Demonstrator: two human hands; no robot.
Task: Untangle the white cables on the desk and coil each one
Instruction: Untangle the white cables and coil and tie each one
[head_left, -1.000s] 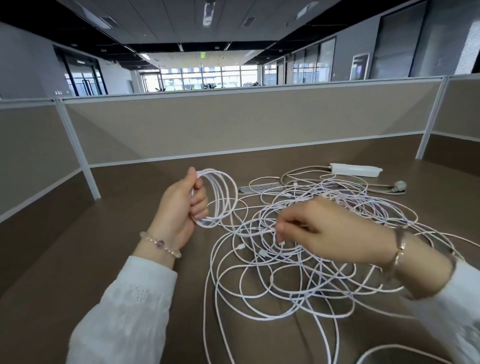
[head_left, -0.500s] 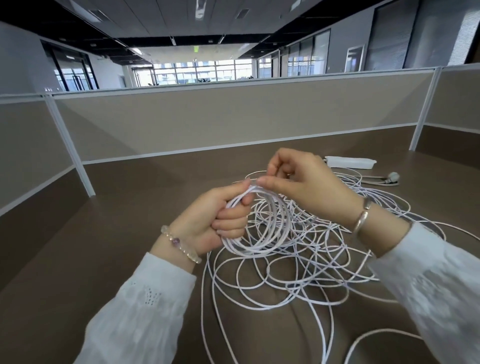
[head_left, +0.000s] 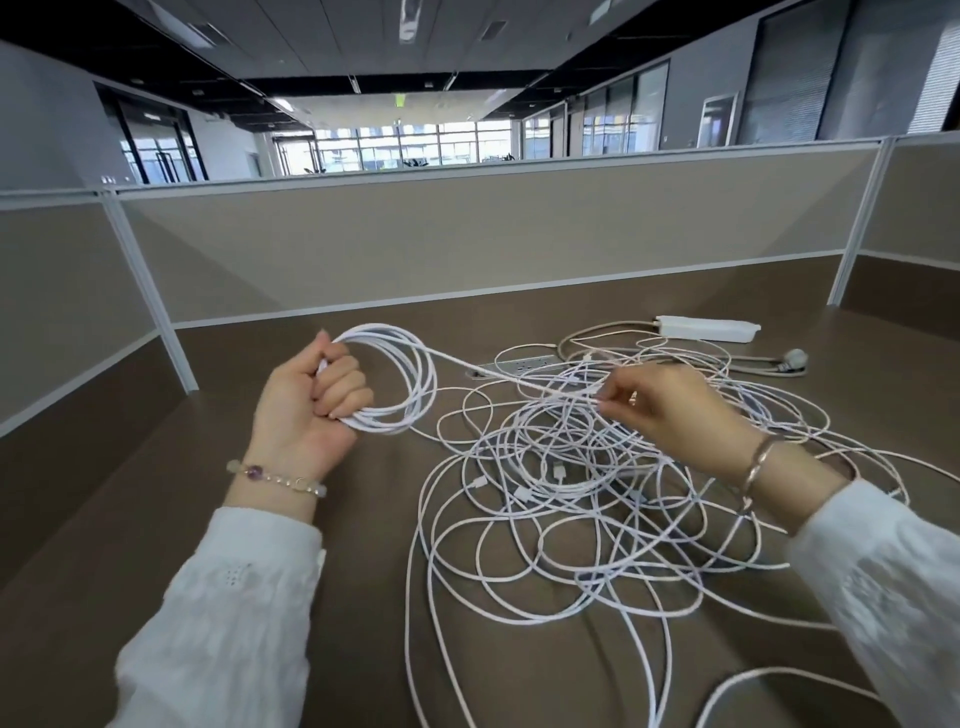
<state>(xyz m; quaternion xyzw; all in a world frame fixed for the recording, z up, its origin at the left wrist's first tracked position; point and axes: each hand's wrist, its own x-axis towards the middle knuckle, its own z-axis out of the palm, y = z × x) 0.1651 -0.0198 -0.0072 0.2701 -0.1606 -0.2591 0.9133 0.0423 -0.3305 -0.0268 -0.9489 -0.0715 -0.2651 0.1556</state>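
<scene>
Big tangle of thin white cables unsorted on brown desk w/ right hand pinching one strand above it, left hand clamped on a partial white multi-loop coil, white power strip at back; est. early, most coiling left.

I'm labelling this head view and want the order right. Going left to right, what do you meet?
Left hand → coil it grips → taut strand → right hand pinching that strand → power strip at the back of the desk.
</scene>
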